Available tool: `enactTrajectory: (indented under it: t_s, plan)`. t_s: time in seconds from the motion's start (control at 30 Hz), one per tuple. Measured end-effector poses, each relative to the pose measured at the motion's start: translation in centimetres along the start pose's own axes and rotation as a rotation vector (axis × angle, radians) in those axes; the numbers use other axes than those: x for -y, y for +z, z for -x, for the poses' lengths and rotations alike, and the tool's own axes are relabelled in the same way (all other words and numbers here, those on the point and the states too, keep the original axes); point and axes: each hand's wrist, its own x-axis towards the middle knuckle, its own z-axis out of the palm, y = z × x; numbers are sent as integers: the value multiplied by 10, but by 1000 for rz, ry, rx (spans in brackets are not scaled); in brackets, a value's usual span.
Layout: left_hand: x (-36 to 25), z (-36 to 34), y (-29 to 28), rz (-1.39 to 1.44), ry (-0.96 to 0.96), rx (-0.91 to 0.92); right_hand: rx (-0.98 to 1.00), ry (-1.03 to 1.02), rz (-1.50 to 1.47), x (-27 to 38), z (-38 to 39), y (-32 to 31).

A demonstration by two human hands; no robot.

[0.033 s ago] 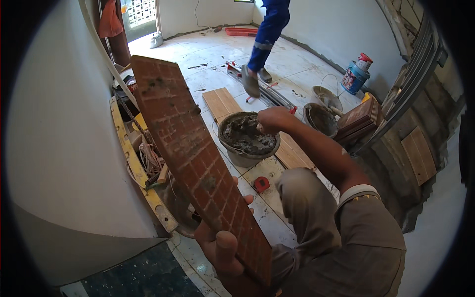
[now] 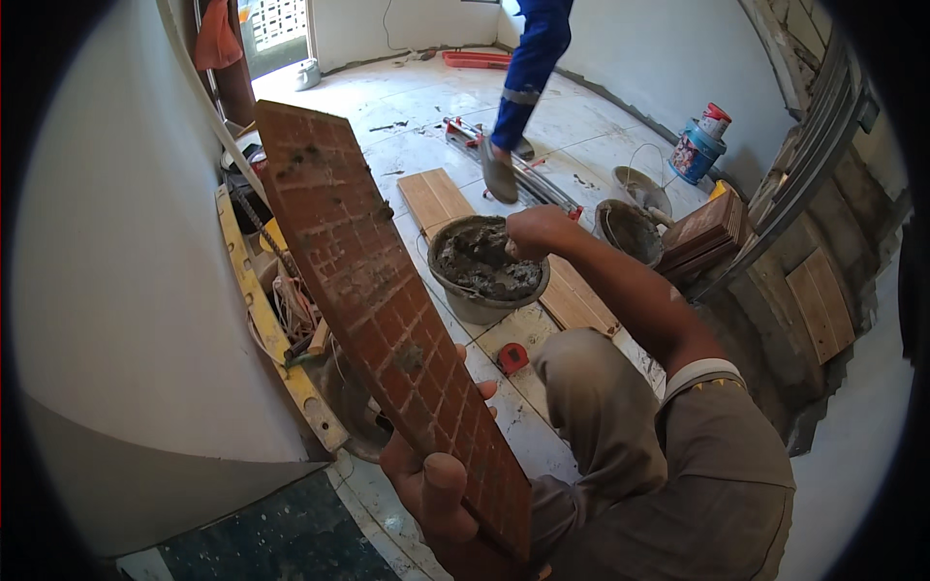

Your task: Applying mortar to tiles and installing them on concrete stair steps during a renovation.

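My left hand point(image 2: 426, 492) grips the lower part of a long reddish-brown tile point(image 2: 360, 281), thumb on one edge and fingertips past the other. The tile is tilted up, its gridded back facing me, with thin smears and a few lumps of mortar on it. My right hand point(image 2: 536, 232) is closed above the right side of a bucket point(image 2: 482, 310) of wet grey mortar point(image 2: 484, 273). Whatever it holds is hidden by the fist. A red tape measure point(image 2: 511, 358) lies on the floor between the bucket and my knee.
Wood-look planks point(image 2: 434, 198) lie under and beside the bucket. A yellow level point(image 2: 281, 329) leans along the left wall. Beyond are a tile cutter point(image 2: 547, 184), a co-worker's leg point(image 2: 523, 82), another bucket point(image 2: 630, 232) and stacked tiles point(image 2: 704, 232). Steps rise at right.
The co-worker's raised foot has come slightly nearer and lower. My two hands and the tile have barely moved.
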Motion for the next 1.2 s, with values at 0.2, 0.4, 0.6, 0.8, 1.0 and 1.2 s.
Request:
enactTrajectory:
  t_s: [0.2,0.4,0.6,0.8,1.0,1.2]
  plan:
    - [-23,14,-6,-54,-29,-153,104,-46,-17,-1,-48,26]
    - [-26,10,-18,-45,-55,-198,258,-33,-58,30,-129,79]
    - [-18,2,-21,-9,-37,-190,192,-10,-92,55,-125,98]
    - [-20,-2,-33,-34,3,-76,327,-105,41,51,-98,60]
    - [-21,0,-38,-101,-4,-42,202,-131,83,27,-74,25]
    - [-26,6,-40,-28,-16,-30,-100,-91,-24,8,-39,54]
